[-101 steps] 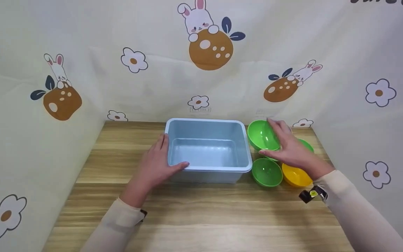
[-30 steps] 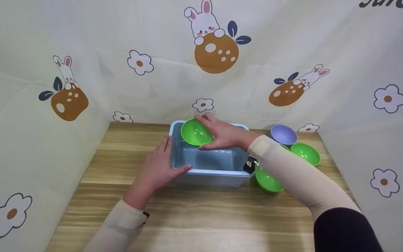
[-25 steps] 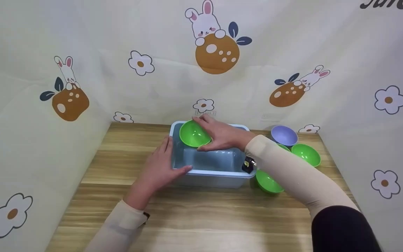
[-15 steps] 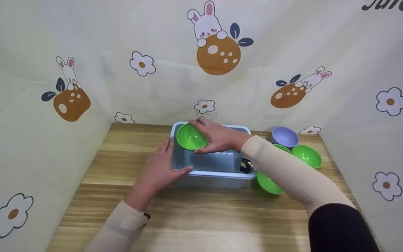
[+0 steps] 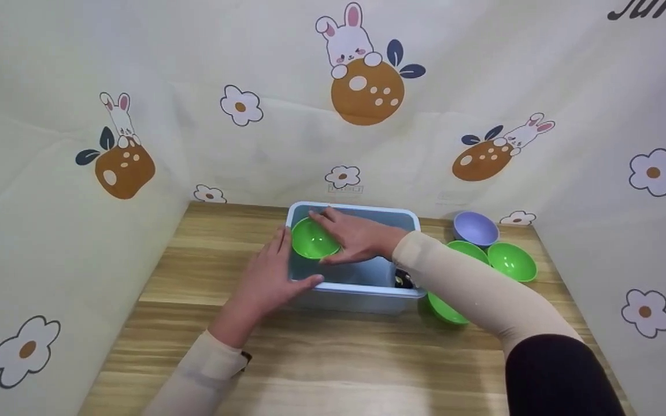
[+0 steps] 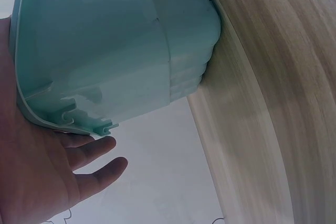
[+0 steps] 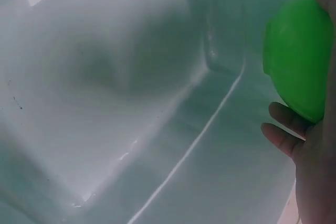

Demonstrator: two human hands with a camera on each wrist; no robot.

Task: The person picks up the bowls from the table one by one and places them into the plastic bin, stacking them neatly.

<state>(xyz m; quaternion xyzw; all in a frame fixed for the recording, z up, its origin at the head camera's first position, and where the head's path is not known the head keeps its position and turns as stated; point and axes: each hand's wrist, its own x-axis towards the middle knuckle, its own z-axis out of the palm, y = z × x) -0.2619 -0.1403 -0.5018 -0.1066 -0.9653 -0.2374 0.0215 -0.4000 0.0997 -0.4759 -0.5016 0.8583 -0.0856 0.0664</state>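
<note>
My right hand (image 5: 359, 237) grips a green bowl (image 5: 314, 240) by its right edge, the thumb on the near side and fingers at the far side. The bowl is inside the left half of a light blue plastic bin (image 5: 362, 289), below the level of its rim. In the right wrist view the bowl (image 7: 299, 59) shows its outer side, apart from the bin's floor (image 7: 105, 77). At the bin's near left corner rests my left hand (image 5: 266, 280), thumb over the front rim and fingers straight along the left side. The left wrist view shows those fingers (image 6: 102, 177) extended under the rim.
Right of the bin stand a purple bowl (image 5: 476, 227), a green bowl (image 5: 513, 262), another green bowl (image 5: 467, 251) and a nearer green bowl (image 5: 447, 309) partly under my right sleeve. A patterned cloth (image 5: 287, 150) walls the wooden table (image 5: 321, 358) at the back and sides.
My right hand has carried the green bowl from the group on the right leftward over the bin, then lowered it inside. The left hand keeps its place on the bin's corner.
</note>
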